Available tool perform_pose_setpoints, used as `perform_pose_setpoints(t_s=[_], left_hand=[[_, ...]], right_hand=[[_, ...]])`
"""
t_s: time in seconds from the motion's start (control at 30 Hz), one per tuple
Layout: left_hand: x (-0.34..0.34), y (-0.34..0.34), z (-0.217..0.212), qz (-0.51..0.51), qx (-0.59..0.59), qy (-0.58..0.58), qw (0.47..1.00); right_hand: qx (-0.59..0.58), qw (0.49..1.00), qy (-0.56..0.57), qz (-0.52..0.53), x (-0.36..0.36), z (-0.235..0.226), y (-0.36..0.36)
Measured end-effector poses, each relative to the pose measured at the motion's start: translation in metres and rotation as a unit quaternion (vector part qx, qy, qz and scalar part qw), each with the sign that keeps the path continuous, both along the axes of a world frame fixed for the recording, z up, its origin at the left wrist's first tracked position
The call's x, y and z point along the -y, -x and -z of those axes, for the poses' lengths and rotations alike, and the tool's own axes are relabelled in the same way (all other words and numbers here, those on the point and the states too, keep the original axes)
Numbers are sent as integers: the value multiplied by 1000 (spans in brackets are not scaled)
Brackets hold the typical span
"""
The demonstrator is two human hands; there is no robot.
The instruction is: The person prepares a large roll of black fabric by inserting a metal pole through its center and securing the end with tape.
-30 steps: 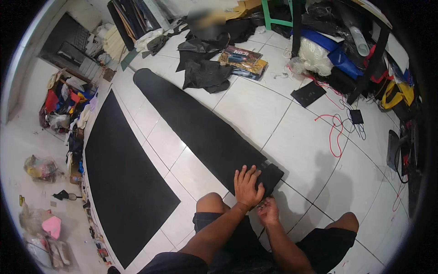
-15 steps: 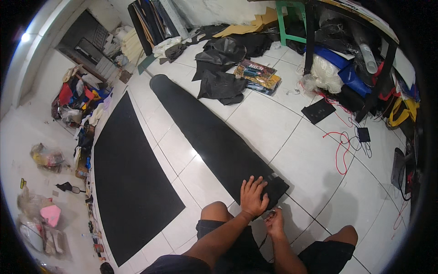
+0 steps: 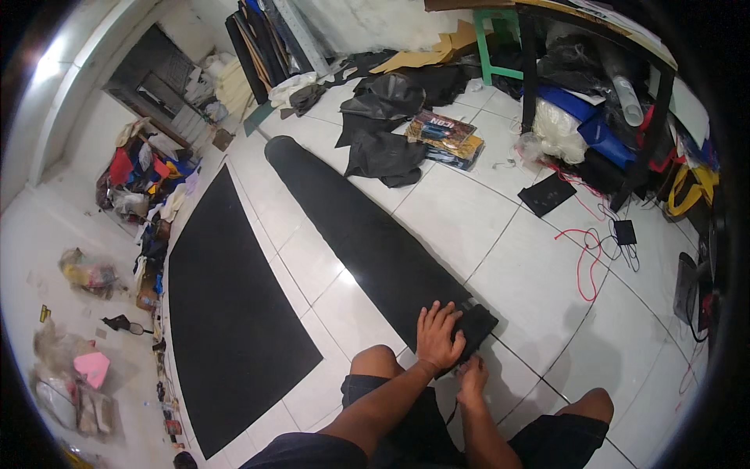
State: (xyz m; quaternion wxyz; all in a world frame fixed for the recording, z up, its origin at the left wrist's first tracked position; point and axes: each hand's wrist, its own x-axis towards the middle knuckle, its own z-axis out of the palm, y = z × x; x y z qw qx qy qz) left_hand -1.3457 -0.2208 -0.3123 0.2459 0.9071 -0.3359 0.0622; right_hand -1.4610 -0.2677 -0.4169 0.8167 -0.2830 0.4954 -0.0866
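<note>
Left hand palm down on the near end of a long black roll, fingers extended and a bit apart, pressing on top, not wrapped round anything. Right hand just right of and below the left one, at the near edge of the roll's end, fingers curled in; can't tell what, if anything, is pinched there, too small and dark. Roll lies on the white tiled floor, running from under the left hand away up and to the left, far end well apart from both hands. Small grey strip on the roll just past the left hand's fingertips. Black flat sheet on the floor left of the left hand, well apart from it, tiles showing between sheet and roll. Far ahead of the hands: magazines and crumpled dark pieces. Ahead and to the right of the right hand: red cord, flat black rectangle, desk with bundles beneath
</note>
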Motion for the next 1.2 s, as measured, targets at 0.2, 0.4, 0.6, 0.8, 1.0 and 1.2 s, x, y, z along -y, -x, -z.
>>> perform_pose_setpoints(t_s=[0.2,0.4,0.6,0.8,1.0,1.2], left_hand=[[17,-9,-8,12,13,2,1000],[-5,-2,14,6,28,-14,999],[-28,9,18,27,47,-37,998],[-4,19,-7,16,-28,-147,989],[1,9,3,93,28,-107,990],[12,11,-1,99,-9,-103,990]], right_hand=[[12,998,-60,28,17,-27,-16],[-17,1000,-6,25,-5,-6,-11],[-10,998,62,-10,-15,-5,1],[-35,981,189,-32,-41,27,15],[34,977,207,-33,-51,20,17],[4,979,202,0,-51,17,14]])
